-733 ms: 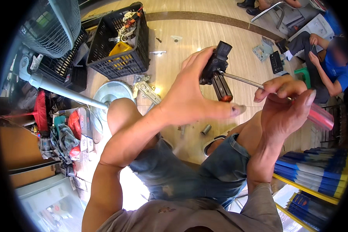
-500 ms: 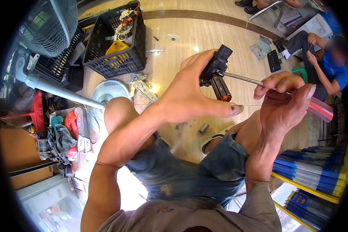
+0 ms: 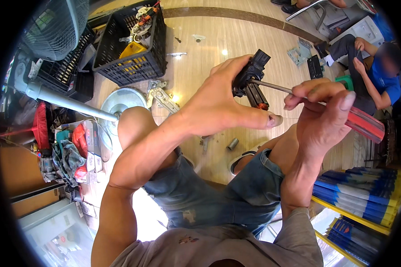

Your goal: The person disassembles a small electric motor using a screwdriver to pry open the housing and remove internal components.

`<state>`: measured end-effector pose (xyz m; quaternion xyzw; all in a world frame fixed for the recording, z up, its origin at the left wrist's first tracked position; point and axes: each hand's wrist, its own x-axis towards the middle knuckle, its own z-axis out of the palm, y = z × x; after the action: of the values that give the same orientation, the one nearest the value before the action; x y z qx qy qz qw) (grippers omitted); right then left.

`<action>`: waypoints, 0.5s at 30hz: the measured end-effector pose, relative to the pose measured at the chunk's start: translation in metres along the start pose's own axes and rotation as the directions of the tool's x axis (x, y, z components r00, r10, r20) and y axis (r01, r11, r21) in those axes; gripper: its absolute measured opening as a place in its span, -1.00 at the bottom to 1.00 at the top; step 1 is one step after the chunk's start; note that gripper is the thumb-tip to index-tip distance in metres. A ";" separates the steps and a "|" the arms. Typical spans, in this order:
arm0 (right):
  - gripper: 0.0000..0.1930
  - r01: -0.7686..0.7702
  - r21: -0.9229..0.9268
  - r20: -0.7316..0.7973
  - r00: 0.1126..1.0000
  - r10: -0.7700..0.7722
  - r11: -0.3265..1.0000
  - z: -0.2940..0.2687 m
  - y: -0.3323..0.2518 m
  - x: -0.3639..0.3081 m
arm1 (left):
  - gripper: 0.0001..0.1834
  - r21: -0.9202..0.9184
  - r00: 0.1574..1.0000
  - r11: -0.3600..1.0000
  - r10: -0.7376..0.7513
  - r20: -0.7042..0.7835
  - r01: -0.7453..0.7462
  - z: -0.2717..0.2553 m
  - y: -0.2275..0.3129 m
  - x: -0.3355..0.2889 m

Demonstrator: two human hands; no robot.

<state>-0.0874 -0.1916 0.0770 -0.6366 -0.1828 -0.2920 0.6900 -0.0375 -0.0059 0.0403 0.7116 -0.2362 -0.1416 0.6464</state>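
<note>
My left hand (image 3: pixel 223 100) is closed on the black plastic housing (image 3: pixel 248 76) of a small electric motor, its thumb stretched out below. A motor armature (image 3: pixel 257 97) with dark ribs and copper windings juts from the housing toward me. In my right hand (image 3: pixel 321 118) is a screwdriver (image 3: pixel 365 123) with a red handle and a thin steel shaft. The fingers wrap its handle near the shaft, and the shaft's end meets the housing beside the armature. My left fingertips are hidden behind the housing.
On the floor lie a metal cylinder (image 3: pixel 232 143) and a metal bracket mechanism (image 3: pixel 164 99). A black crate (image 3: pixel 136 73) of parts and a fan (image 3: pixel 71 104) stand at left. Stacked blue-and-yellow packages (image 3: pixel 361 193) fill a shelf at right. Another person (image 3: pixel 383 73) sits at far right.
My right hand has shifted slightly left, and the screwdriver's handle looks a little turned. The screwdriver's end stays at the motor housing, which my left hand still holds.
</note>
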 end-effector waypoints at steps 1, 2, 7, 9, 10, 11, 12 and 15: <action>-0.52 -0.004 0.000 0.000 1.000 0.004 1.000 0.000 0.001 0.000 | 0.25 -0.004 1.000 1.000 -0.008 0.002 0.008 0.000 -0.001 0.000; -0.54 -0.013 -0.010 0.007 1.000 0.014 1.000 0.000 0.001 0.000 | 0.25 -0.009 1.000 1.000 -0.017 0.005 0.017 0.000 -0.003 0.001; -0.57 -0.008 -0.054 0.009 1.000 0.008 0.998 0.001 0.001 -0.001 | 0.20 0.053 1.000 0.998 -0.026 0.017 0.025 -0.001 -0.001 0.001; -0.59 0.016 -0.055 0.040 0.999 -0.014 0.998 0.001 0.001 0.000 | 0.19 0.083 0.999 0.996 -0.026 0.020 0.025 -0.002 -0.001 0.001; -0.59 0.015 -0.055 0.040 0.999 -0.013 0.998 0.000 0.001 -0.001 | 0.19 0.088 1.000 0.996 -0.021 0.022 0.019 -0.002 -0.001 0.002; -0.59 0.006 -0.053 0.032 0.999 -0.004 0.999 0.000 0.001 -0.001 | 0.19 0.093 1.000 0.996 -0.017 0.024 0.014 -0.003 -0.002 0.002; -0.60 -0.003 -0.051 0.025 1.000 0.004 0.999 0.000 0.001 -0.001 | 0.19 0.091 1.000 0.996 -0.013 0.026 0.011 -0.003 -0.001 0.002; -0.60 0.014 -0.057 0.018 1.000 -0.013 0.998 0.000 0.002 -0.003 | 0.19 0.091 0.999 0.996 -0.008 0.038 0.005 -0.004 0.001 0.003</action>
<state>-0.0883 -0.1913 0.0740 -0.6572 -0.1849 -0.2962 0.6680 -0.0334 -0.0039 0.0423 0.7381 -0.2525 -0.1466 0.6082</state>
